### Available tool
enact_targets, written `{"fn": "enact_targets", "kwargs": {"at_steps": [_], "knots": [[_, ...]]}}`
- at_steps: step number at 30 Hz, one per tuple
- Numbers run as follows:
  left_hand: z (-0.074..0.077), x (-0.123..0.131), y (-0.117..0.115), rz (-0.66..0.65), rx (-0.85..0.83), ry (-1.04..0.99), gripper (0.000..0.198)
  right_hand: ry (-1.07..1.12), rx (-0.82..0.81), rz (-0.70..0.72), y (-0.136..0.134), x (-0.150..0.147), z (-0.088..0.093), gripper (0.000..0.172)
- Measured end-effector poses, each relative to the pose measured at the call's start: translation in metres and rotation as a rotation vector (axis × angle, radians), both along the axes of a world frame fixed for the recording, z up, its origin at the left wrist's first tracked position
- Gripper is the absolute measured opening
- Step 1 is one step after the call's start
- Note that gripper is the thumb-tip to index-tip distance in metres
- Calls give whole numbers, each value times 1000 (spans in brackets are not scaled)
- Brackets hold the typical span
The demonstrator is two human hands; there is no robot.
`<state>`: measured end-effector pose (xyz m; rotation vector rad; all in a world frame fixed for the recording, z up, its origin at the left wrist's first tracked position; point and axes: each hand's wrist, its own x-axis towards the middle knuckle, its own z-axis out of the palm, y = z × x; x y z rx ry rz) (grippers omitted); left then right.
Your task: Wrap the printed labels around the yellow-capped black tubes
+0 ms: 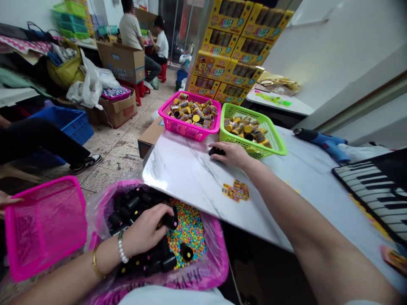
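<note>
My left hand (148,226) reaches into a plastic-lined pink tub (222,254) and is closed around a small black container (171,220) with a pink dot on it. Under and beside that hand lie several more black containers (129,205), some showing yellow or pink dots. Tiny coloured candy-like balls (190,224) fill the tub's right side, where one black container (186,252) rests on top. On the white table, my right hand (232,153) is closed on another small black container (217,151), just in front of the baskets. A patch of yellow stickers or labels (236,190) lies near my right forearm.
A pink basket (187,130) and a green basket (276,146) hold yellow-labelled containers. Yellow boxes (235,46) are stacked behind. A blue heat-gun-like tool (321,142) lies right. A person's hand (9,199) touches a pink basket (46,224) at left. Two people sit far back.
</note>
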<state>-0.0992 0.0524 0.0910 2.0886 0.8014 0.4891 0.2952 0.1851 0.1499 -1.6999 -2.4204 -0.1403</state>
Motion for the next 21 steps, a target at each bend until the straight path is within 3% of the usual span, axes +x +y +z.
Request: {"fn": "enact_targets", "kwargs": {"at_steps": [4, 7, 9, 11, 13, 16, 18, 21], "knots": [[5, -2, 2, 22, -25, -34, 32, -7, 202, -62, -38, -19, 14, 55], [9, -1, 5, 87, -160, -107, 29, 249, 421, -87, -99, -62, 25, 38], [12, 1, 5, 131, -282, -203, 31, 539, 245, -14, -142, -103, 23, 26], [14, 3, 2, 139, -320, -272, 33, 728, -50, 61, -177, -147, 10, 35], [15, 4, -1, 121, -224, -246, 31, 886, -201, 64, -197, -181, -9, 34], [13, 1, -5, 75, 14, -133, 26, 1029, -231, -2, -204, -201, -33, 23], [9, -1, -3, 45, 150, -71, 26, 930, -219, 5, -201, -195, -39, 24], [2, 1, 4, -8, 311, 86, 29, 438, -263, 111, -196, -184, -41, 20]]}}
